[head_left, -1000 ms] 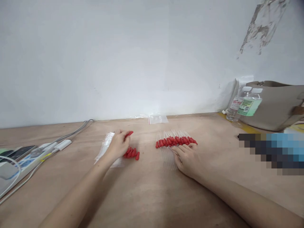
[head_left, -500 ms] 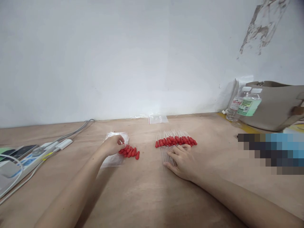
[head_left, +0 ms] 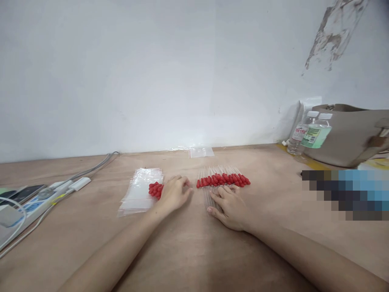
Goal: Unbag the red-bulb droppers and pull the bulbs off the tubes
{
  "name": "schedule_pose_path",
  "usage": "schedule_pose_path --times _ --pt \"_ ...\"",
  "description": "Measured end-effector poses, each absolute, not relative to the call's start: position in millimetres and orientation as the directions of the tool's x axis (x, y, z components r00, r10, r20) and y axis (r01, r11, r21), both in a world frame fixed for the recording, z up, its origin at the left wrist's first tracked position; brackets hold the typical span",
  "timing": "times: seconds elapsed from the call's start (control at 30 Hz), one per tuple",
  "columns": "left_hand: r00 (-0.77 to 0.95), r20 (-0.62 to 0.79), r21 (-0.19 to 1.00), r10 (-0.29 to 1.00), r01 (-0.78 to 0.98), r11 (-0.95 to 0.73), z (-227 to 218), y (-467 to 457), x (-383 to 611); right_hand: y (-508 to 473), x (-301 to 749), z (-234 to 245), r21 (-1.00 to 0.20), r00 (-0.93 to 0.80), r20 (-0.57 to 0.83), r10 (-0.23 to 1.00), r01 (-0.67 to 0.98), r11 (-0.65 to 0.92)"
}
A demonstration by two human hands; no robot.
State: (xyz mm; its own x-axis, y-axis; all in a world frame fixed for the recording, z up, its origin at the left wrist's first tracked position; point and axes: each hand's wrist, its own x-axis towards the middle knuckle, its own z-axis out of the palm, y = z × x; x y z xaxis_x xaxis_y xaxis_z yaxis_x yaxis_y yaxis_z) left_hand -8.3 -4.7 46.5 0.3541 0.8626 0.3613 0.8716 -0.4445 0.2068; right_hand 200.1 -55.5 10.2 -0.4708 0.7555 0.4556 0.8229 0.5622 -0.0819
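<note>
Clear thin tubes tipped with red rubber bulbs, which look like droppers, lie side by side in a row on the wooden table. My right hand rests palm down over the tubes just below the bulbs, thumb and forefinger spread. A small heap of red bulbs lies by the right edge of a stack of clear zip bags. Just right of that heap is my left hand, its fingers bent and apart from the thumb, with nothing visible in them. It hides part of the heap.
A flat zip bag lies near the wall. At left are a power strip with cables and phones. Two bottles and a grey-brown bag stand at right, beyond a blurred-out patch.
My left hand has moved right, from over the zip bags and the left of the red heap to the gap before the droppers. My right hand has stayed on the tubes.
</note>
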Motion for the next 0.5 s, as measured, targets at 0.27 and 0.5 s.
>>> schedule_pose_path --times 0.27,0.5 --pt "0.285 0.223 0.277 0.932 0.898 -0.341 35 23 25 -60 208 10 -0.063 -0.438 0.568 0.696 0.821 0.568" --pt "0.192 0.178 0.335 0.965 0.910 -0.243 35 31 26 -61 208 9 -0.077 -0.496 0.531 0.687 0.779 0.622"
